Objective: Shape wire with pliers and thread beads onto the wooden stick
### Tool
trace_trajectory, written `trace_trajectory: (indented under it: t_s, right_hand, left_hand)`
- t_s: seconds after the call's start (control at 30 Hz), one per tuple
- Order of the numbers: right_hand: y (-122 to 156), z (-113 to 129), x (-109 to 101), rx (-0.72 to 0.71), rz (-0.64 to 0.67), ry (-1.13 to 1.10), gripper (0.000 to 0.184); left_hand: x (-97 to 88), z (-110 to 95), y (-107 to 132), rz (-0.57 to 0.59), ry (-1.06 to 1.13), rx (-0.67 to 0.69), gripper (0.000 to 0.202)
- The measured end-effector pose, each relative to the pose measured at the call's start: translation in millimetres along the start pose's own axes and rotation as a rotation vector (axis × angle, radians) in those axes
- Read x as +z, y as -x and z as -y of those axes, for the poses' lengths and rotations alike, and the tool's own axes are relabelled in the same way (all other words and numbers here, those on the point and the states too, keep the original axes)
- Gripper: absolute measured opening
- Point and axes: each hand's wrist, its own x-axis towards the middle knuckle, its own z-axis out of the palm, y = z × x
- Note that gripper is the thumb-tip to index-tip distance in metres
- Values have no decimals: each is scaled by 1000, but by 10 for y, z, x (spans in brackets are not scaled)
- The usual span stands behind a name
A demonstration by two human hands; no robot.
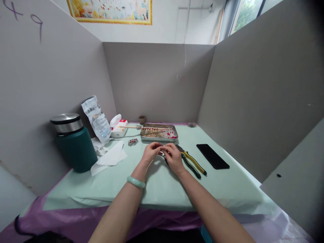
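My left hand (151, 152) and my right hand (172, 157) meet over the middle of the table, fingertips pinched close together. A thin wire (150, 164) runs from the fingertips back along my left palm and wrist; any small piece at the tips is too tiny to make out. Partly hidden under my right hand is a small tool with red and dark handles (165, 159). Just right of that hand lie pliers with yellow and green handles (193, 162). Beyond my hands stands a metal tray (159, 139) of small gold and red beads, with a beaded stick (152, 128) across it.
A linked red-and-silver beaded piece (133, 142) lies left of the tray. Further left are paper sheets (112, 156), a tissue pack (119, 129), a foil pouch (97, 118) and a green flask (76, 148). At right lies a black phone (212, 156). Grey partitions (159, 81) enclose the table.
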Motion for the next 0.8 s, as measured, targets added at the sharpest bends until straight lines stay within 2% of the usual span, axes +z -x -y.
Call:
trace_trajectory:
  t_s: [0.2,0.43,0.8]
  right_hand:
    - [-4,-4,-10,1,-12,-40,16]
    - [-7,-23,-23,39,-38,-70,15]
    - [-30,23,-30,83,-44,-37,15]
  left_hand:
    - [5,-51,13,20,8,38,21]
    - [7,-51,46,130,109,-23,35]
    - [5,-76,57,135,185,-56,32]
